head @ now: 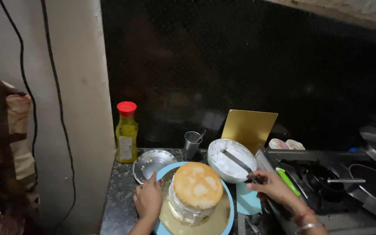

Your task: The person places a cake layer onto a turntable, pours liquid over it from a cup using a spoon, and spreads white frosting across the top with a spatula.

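A tall layered cake [195,190] with white cream between its layers and a golden top stands on a gold board on a blue turntable [229,215]. My left hand [148,199] rests on the turntable's left edge, beside the cake. My right hand [270,184] grips the dark handle of a metal spatula [236,160] whose blade lies in a white bowl of cream [229,160] just right of the cake.
A yellow bottle with a red cap [126,132], an empty steel plate [153,163], and a steel cup [192,144] sit behind the cake. A gold board [248,127] leans on the dark wall. A stove with pans [370,182] and a green-handled tool [287,181] lie to the right.
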